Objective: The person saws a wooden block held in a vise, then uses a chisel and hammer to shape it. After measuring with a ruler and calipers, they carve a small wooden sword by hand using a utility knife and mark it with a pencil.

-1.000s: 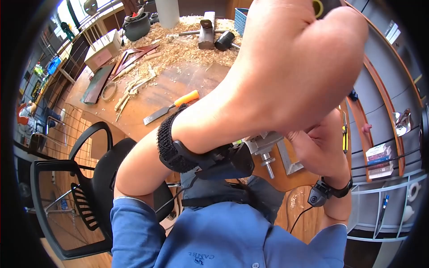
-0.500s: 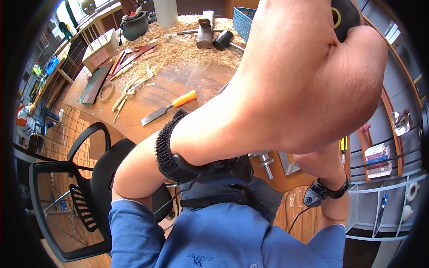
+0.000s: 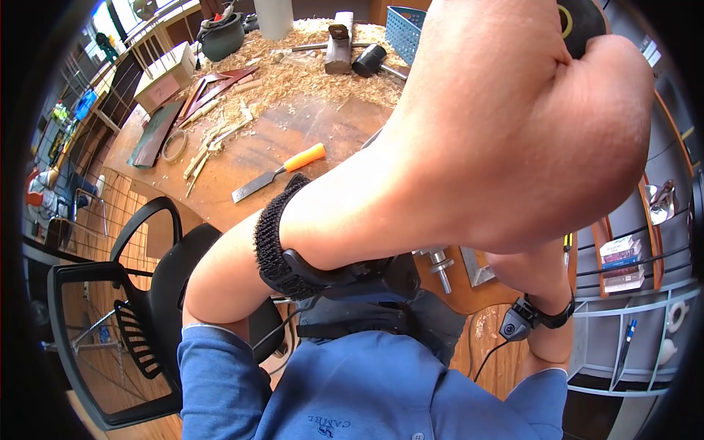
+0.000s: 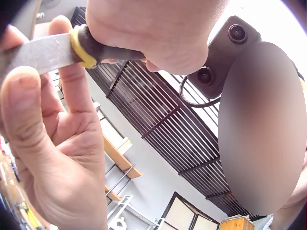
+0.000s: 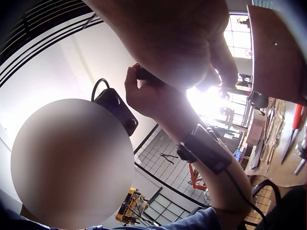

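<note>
My left hand [image 3: 528, 132], raised close to the head camera, grips the black handle [image 4: 112, 51] of a tool with a yellow collar. Its flat grey blade [image 4: 45, 52] points left in the left wrist view and runs out of the frame. There, my right hand [image 4: 67, 153] has the blade between its thumb and fingers, palm facing that camera. In the head view, the right hand [image 3: 524, 268] is mostly covered by the left. The right wrist view shows it [image 5: 177, 38] dark and near, with the left hand [image 5: 148, 98] behind it.
An orange-handled chisel [image 3: 282, 172] lies on the wooden table [image 3: 242, 161]. Behind it are wood shavings [image 3: 293, 81], a hand plane [image 3: 339, 55], a black mallet [image 3: 369, 60] and a blue basket [image 3: 405, 33]. A metal screw fitting [image 3: 441, 271] stands near my lap. A chair [image 3: 154, 308] is at left.
In the head view my left hand has shifted right, and more of the black handle shows above it. The right hand is now more hidden behind it.
</note>
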Tool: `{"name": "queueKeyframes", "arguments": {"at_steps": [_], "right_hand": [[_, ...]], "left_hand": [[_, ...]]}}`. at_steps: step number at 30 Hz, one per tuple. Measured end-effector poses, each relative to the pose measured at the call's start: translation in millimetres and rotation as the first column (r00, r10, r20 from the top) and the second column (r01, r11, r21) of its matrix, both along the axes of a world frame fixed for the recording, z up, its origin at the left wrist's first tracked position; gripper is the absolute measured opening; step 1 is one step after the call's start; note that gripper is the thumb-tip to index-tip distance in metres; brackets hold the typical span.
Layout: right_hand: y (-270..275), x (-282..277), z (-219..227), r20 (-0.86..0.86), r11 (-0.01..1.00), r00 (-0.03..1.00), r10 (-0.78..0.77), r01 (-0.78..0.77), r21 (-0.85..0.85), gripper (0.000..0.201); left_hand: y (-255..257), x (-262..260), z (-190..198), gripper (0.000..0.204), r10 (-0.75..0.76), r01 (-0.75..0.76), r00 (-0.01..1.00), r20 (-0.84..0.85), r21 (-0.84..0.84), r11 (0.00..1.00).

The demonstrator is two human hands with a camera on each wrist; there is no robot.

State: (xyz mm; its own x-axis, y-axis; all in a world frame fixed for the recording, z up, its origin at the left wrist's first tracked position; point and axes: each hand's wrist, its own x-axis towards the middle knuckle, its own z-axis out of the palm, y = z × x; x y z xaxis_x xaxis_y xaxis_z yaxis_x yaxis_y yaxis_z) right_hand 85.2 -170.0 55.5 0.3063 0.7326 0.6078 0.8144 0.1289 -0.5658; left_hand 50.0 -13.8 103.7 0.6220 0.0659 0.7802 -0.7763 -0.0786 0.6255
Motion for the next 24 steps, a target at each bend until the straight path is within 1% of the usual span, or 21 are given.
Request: {"name": "queueKeyframes", "arguments": {"at_steps": [16, 24], "right_hand": [[1.8, -0.2, -0.2, 0.021, 1.000, 1.000, -0.001, 0.001, -0.012, 0.021], [1.3, 0.5, -1.0, 0.031, 1.000, 1.000, -0.007, 0.007, -0.024, 0.021]], "left_hand": [[1.8, -1.6, -1.0, 0.014, -0.006, 0.006, 1.000, -0.012, 0.006, 1.000], [6.1, -9.2, -0.1, 0.016, -0.001, 0.001, 0.999, -0.045, 0.009, 1.000]]}}
